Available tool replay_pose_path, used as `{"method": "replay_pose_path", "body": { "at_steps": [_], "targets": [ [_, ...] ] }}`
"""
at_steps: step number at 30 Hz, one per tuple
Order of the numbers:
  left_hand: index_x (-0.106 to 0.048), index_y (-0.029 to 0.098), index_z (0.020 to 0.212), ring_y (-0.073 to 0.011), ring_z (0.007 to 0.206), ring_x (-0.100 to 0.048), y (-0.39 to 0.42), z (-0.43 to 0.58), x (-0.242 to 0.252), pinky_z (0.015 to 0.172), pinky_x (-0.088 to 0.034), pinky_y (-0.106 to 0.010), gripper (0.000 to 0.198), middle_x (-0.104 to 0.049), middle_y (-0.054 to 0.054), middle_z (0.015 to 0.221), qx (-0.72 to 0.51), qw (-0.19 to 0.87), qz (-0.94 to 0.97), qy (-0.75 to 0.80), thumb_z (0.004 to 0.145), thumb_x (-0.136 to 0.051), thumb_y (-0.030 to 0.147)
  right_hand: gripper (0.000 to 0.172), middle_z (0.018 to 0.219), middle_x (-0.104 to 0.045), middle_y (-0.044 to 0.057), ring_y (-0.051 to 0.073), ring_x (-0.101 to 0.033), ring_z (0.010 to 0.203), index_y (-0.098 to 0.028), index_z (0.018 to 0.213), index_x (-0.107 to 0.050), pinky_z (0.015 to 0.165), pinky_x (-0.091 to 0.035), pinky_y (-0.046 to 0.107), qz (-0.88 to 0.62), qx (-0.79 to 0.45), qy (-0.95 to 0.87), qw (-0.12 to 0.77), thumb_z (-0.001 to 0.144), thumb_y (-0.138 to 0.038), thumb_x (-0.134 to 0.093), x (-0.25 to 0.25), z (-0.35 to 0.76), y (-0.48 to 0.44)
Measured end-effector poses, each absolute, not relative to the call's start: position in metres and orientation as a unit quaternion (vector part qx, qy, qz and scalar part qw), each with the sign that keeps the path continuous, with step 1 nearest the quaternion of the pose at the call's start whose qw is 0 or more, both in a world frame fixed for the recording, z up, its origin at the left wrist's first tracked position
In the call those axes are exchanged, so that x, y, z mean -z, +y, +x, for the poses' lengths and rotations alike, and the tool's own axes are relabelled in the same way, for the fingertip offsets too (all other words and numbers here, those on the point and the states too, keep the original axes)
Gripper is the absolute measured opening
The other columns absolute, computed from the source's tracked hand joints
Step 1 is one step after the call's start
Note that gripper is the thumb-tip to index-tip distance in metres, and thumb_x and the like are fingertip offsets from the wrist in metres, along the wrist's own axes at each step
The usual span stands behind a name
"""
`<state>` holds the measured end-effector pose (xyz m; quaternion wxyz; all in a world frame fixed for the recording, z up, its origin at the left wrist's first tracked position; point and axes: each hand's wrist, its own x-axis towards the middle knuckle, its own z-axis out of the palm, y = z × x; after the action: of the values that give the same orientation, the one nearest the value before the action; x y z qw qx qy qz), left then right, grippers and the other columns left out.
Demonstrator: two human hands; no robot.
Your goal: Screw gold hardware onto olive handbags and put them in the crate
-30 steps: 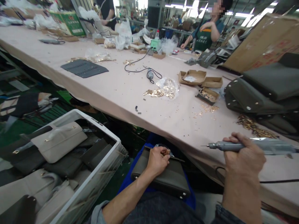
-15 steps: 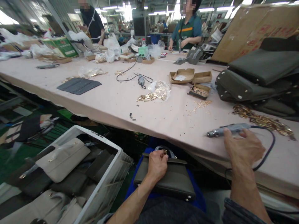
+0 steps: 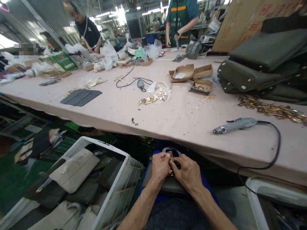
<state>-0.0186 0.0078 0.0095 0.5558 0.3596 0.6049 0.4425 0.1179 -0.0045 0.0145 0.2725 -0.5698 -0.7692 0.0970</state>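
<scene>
A dark olive handbag (image 3: pixel 171 184) lies on my lap, over something blue. My left hand (image 3: pixel 160 166) is closed at its upper edge, pinching a small gold metal clasp (image 3: pixel 170 154). Beside it my right hand (image 3: pixel 188 171) is closed too, thumb and fingers meeting at the clasp; whether they grip it or a tinier part is hidden. On the table to the right rests a grey electric screwdriver (image 3: pixel 236 125) with a black cord, touched by neither hand.
A white crate (image 3: pixel 105 143) of beige and dark bags stands at my left. On the table (image 3: pixel 115 111) are loose gold fittings (image 3: pixel 155 95), a small box of gold pieces (image 3: pixel 201 87), a grey panel (image 3: pixel 81 97) and stacked dark bags (image 3: pixel 261 60). Two people stand across the table.
My right hand has left the electric screwdriver on the table and come over to the clasp beside my left hand. The left hand keeps its pinch. The view has shifted slightly.
</scene>
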Motion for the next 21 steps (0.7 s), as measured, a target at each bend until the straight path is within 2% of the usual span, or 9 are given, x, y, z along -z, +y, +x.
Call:
{"method": "replay_pose_path", "body": {
  "at_steps": [3,9,13,17,21],
  "targets": [
    [-0.07,0.012,0.081,-0.0103,0.028,-0.04,0.008,-0.018,-0.009,0.032,-0.03,-0.019,0.036,-0.05,0.003,0.037,-0.447,0.558,0.353,0.604,0.085,-0.064,0.047,0.03,0.079,-0.065,0.007,0.019,-0.063,0.067,-0.019,0.083,-0.074,0.061,-0.039,0.029,-0.598,-0.068,-0.76,0.244,0.1,-0.038,-0.057,-0.014,0.11,-0.003],
    [-0.07,0.013,0.079,-0.0092,0.029,-0.039,0.009,-0.018,-0.007,0.031,-0.027,-0.018,0.031,-0.051,0.003,0.041,-0.454,0.561,0.342,0.602,0.083,-0.066,0.043,0.033,0.08,-0.065,0.009,0.021,-0.064,0.069,-0.017,0.086,-0.074,0.062,-0.04,0.03,-0.585,-0.035,-0.78,0.218,0.103,-0.032,-0.049,-0.005,0.1,-0.003],
    [-0.069,0.012,0.079,-0.0098,0.029,-0.041,0.009,-0.018,-0.009,0.031,-0.028,-0.019,0.029,-0.053,0.002,0.041,-0.46,0.571,0.336,0.591,0.08,-0.067,0.041,0.03,0.082,-0.066,0.009,0.02,-0.064,0.071,-0.018,0.09,-0.074,0.062,-0.042,0.029,-0.57,-0.075,-0.786,0.226,0.102,-0.03,-0.05,-0.006,0.108,0.0],
    [-0.069,0.011,0.08,-0.008,0.03,-0.041,0.008,-0.018,-0.01,0.032,-0.028,-0.019,0.028,-0.063,-0.003,0.052,-0.471,0.574,0.324,0.586,0.077,-0.069,0.038,0.027,0.085,-0.069,0.006,0.019,-0.064,0.071,-0.021,0.1,-0.074,0.067,-0.049,0.03,-0.57,-0.153,-0.749,0.302,0.099,-0.043,-0.059,-0.009,0.142,0.002],
    [-0.073,0.009,0.082,-0.0067,0.033,-0.042,0.007,-0.02,-0.009,0.033,-0.03,-0.02,0.031,-0.075,-0.012,0.071,-0.472,0.58,0.317,0.583,0.072,-0.078,0.037,0.045,0.102,-0.072,0.01,0.024,-0.068,0.084,-0.019,0.115,-0.072,0.078,-0.055,0.038,-0.676,-0.19,-0.643,0.306,0.091,-0.056,-0.064,0.002,0.185,-0.005]
  ]
}}
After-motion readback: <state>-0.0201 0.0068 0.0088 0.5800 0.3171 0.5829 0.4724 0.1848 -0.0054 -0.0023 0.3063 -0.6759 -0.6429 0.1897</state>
